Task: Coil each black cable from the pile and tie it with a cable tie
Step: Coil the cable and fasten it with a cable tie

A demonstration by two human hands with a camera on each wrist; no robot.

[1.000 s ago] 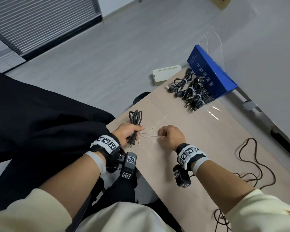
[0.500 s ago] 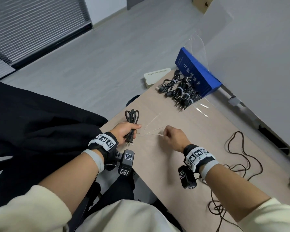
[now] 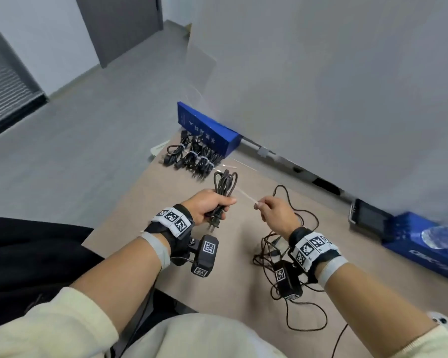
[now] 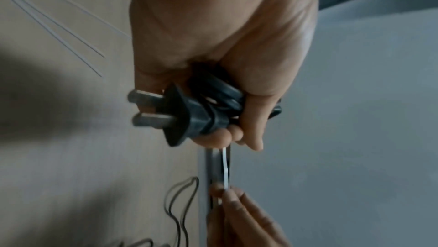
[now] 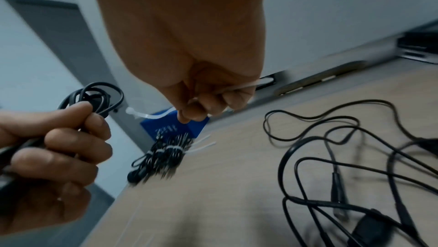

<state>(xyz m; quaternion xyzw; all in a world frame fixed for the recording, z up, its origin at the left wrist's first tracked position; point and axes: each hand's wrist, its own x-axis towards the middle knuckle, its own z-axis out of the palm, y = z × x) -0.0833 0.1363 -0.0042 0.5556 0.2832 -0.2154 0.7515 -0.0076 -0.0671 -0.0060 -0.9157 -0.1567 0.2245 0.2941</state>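
White plastic cable tie (image 5: 151, 115) in the right hand (image 3: 276, 214), coiled black cable (image 3: 224, 183) in the left hand (image 3: 208, 205), both lifted above the table (image 3: 230, 280).

The left hand is clamped round the middle of the coil, the plug (image 4: 180, 116) sticking out below the fist; the right hand pinches the tie near one end, its head pointing at the coil. To tie well, I think the tie should go round the coil just beside the left fingers (image 5: 78, 138), where the loops are pressed together, then the tail through the head (keep the left grip firm meanwhile). The tied bundles (image 3: 192, 158) lie at the far edge, the loose cables (image 3: 290, 254) near the right edge. The wrist views are blurred, and the tie's tail is hidden inside the right fist.
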